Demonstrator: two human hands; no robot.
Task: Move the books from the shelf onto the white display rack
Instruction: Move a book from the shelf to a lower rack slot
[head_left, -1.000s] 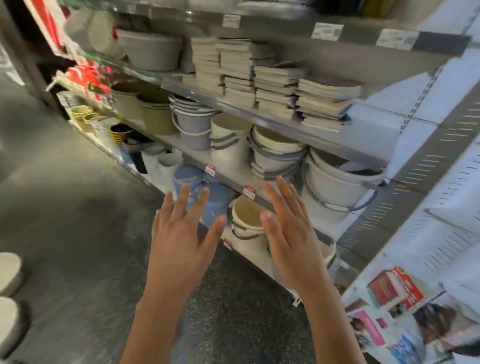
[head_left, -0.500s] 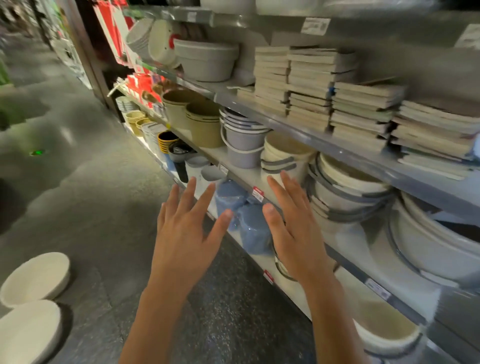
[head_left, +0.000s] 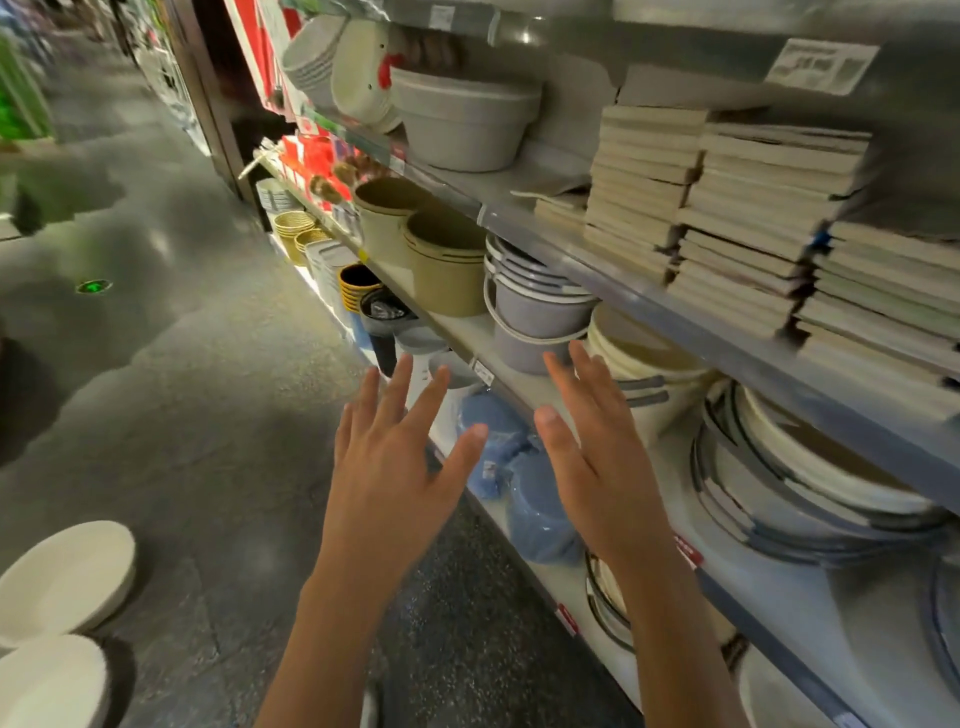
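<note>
Books (head_left: 737, 208) stacked on shelf (head_left: 597, 260), above both hands (empty, fingers spread).

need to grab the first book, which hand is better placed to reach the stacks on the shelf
Right, probably. The right hand is open, empty and on the shelf side, below the book stacks. The left hand, also open and empty, is out over the aisle floor.

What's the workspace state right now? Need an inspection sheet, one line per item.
Surface: grey metal shelf carrying stock.
Job's things: stacked books on that shelf, untouched; white display rack not in view.
Clutter: grey basin beside the books; tan buckets and grey buckets below; blue items lower down.
Grippers: left hand and right hand open, empty.
Cables: nothing seen.
Surroundings: shop aisle floor, white bowls on it.
</note>
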